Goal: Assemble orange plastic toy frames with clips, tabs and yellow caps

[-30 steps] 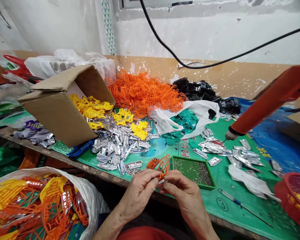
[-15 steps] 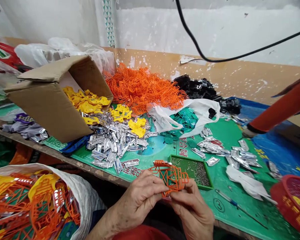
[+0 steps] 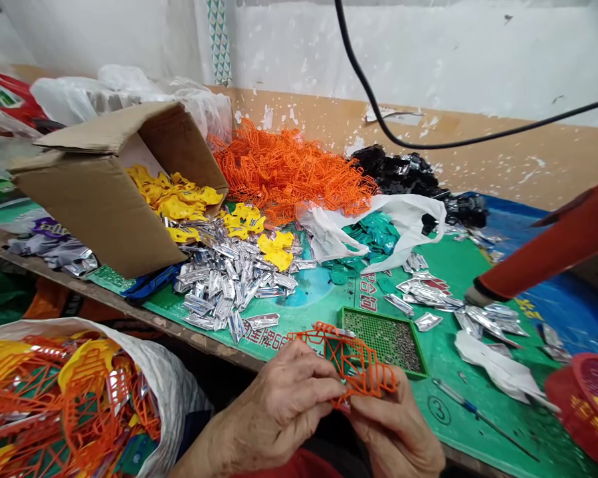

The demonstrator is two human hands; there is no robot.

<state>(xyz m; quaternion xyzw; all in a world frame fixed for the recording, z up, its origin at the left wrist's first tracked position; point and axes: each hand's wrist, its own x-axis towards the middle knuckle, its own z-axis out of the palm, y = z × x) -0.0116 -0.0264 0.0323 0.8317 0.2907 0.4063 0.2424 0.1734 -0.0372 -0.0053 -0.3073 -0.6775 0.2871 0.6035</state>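
Note:
Between my two hands is an orange plastic lattice frame [image 3: 359, 362], held over the table's front edge. My left hand [image 3: 284, 398] pinches its near left part with closed fingers. Closed around its lower right side is my right hand [image 3: 401, 425]. A small pinkish edge shows under the fingertips, too covered to name. Just behind the frame lies a green tray [image 3: 386, 332] with many small metal pieces. Left of it, shiny silver parts [image 3: 229, 285] are heaped, with a few yellow plastic pieces [image 3: 278, 249] on top.
A cardboard box [image 3: 94, 206] spills yellow pieces. Behind are an orange frame pile [image 3: 289, 169] and black parts [image 3: 398, 169]. A white bag [image 3: 329, 232] holds green pieces. A screwdriver [image 3: 463, 401], red basket [image 3: 588, 405] and red-orange tool [image 3: 553, 245] are right; a full sack [image 3: 174, 378] stands left.
My hands and the orange frame have shifted slightly right, and the frame is turned a little. The hanging red-orange tool has swung left and lower. Its cable has dropped.

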